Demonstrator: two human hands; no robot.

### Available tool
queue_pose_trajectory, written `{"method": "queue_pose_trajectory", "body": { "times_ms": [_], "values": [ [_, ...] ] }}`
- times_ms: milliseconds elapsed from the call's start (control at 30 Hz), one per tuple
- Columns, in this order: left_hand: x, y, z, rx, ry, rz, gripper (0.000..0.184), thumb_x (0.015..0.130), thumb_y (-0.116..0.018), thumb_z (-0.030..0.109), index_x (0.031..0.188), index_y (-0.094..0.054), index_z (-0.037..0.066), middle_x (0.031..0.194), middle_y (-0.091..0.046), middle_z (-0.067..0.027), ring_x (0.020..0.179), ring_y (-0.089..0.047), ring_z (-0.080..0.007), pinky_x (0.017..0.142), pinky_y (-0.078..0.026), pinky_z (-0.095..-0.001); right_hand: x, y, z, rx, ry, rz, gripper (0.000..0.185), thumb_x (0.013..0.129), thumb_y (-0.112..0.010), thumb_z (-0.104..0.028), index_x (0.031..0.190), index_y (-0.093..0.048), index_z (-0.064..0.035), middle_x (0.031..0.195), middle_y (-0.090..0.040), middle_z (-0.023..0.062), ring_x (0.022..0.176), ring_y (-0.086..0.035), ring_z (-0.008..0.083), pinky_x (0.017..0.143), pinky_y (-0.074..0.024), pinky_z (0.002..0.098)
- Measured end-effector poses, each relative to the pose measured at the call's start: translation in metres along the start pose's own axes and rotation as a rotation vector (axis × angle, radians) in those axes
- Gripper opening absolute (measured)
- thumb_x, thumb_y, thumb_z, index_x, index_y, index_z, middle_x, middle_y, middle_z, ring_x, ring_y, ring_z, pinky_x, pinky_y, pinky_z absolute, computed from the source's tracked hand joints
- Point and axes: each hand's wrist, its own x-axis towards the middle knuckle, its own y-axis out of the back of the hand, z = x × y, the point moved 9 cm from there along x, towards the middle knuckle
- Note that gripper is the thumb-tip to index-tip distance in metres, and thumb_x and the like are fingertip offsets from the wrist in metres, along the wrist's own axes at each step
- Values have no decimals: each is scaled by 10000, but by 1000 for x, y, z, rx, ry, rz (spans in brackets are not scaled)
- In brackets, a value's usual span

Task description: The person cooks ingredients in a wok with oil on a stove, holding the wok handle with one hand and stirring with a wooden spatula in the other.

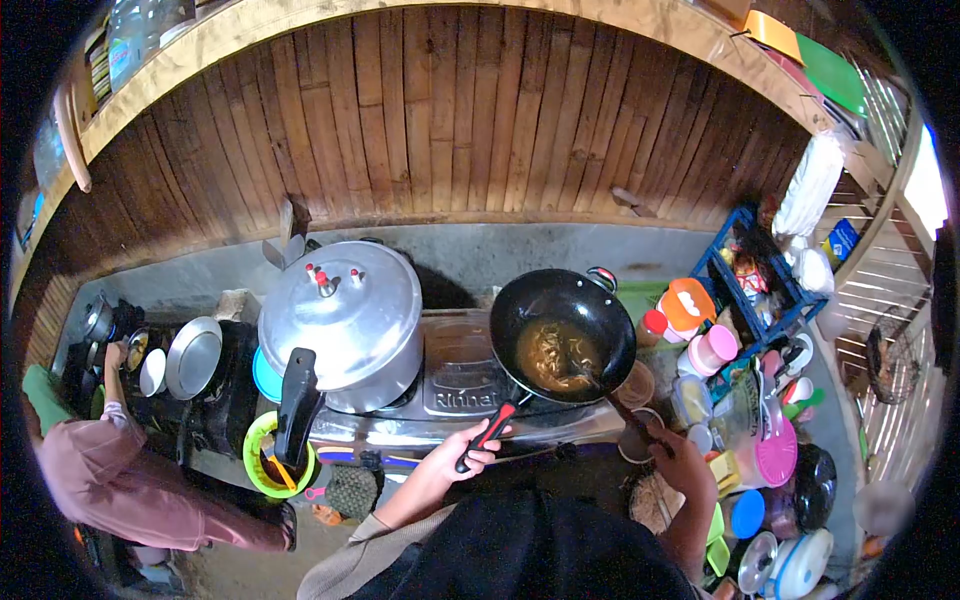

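Note:
A black wok (515, 300) rests on the right burner of the metal stove (465, 365), with brown food in liquid (555, 355) at its bottom. My left hand (462, 455) is closed around the wok's red and black handle (487, 436). On the right, my right hand (685, 462) grips a dark utensil (622, 412) whose far end reaches into the food. A large silver pressure cooker (345, 310) with a lid and black handle sits on the left burner.
At the far left another person (120, 480) reaches toward pans (194, 358). A yellow-green bowl (262, 455) stands below the cooker. Jars and containers, one pink-lidded (776, 452), crowd the right, below a blue rack (775, 325). A wooden wall (450, 120) rises behind.

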Motion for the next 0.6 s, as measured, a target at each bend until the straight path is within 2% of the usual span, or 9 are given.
{"method": "queue_pose_trajectory", "body": {
  "times_ms": [133,200,333,433,500,600],
  "values": [
    [-1,-1,-2,-17,4,15,402,968,-456,365,1236,-452,65,744,-433,-6,501,-384,-55,349,-302,-144,-11,5,-4,67,-2,-49,355,851,-594,-89,1203,-584,-46,1080,-648,179,977,-630,265,860,-465,352],
    [0,-1,-2,-25,7,16,403,968,-454,366,1236,-453,64,745,-434,-7,500,-385,-55,349,-303,-144,-16,13,-14,56,87,-8,300,865,-583,-103,1163,-619,-86,1013,-659,197,943,-643,333,807,-491,375],
    [-1,0,-2,-23,13,32,411,970,-448,369,1245,-449,63,750,-440,-8,502,-390,-57,349,-304,-146,-20,22,-15,7,108,-10,310,858,-583,-97,1166,-618,-85,1014,-659,196,935,-643,327,804,-493,379],
    [-1,1,-1,-12,7,37,416,971,-443,373,1250,-442,64,754,-444,-8,503,-393,-59,349,-304,-149,-21,23,-5,-45,39,-18,320,853,-582,-95,1171,-617,-90,990,-662,192,904,-644,325,787,-492,390],
    [-1,2,-1,-12,10,26,418,972,-442,374,1253,-440,64,757,-445,-8,504,-393,-59,350,-305,-149,-22,24,-7,7,129,24,323,855,-577,-103,1176,-616,-98,947,-660,198,864,-643,330,763,-488,402],
    [-1,0,-2,-7,12,19,420,972,-441,376,1254,-438,65,759,-445,-7,505,-394,-59,351,-308,-150,-23,23,-6,-28,39,-13,320,859,-573,-109,1177,-617,-101,935,-661,201,867,-645,331,758,-489,395]
  ]
}}
